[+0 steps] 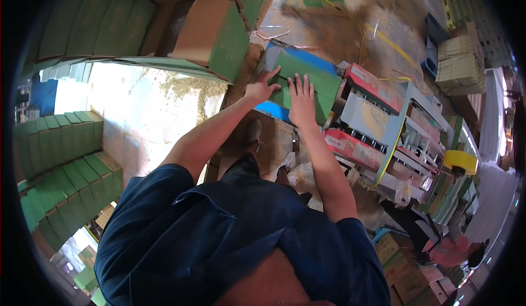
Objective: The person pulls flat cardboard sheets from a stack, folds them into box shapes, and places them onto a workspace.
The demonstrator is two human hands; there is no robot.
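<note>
A green carton (320, 80) lies on a blue-topped stand (275, 110) in front of me. Flat on its top rests my right hand (302, 102), fingers stretched out and pointing away. At the carton's left edge is my left hand (262, 89), its fingers spread and the fingertips touching the green flaps. Neither hand grips anything. The carton's right end sits close to a carton-sealing machine (368, 117) with red side panels. What the carton contains is hidden.
An open green carton (205, 29) stands at the upper left, beside stacked green cartons (68, 141). A yellow tape roll (460, 162) sits on the machine's far right. Another person (449, 248) is at the lower right. A yellow cable (350, 10) crosses the dusty floor.
</note>
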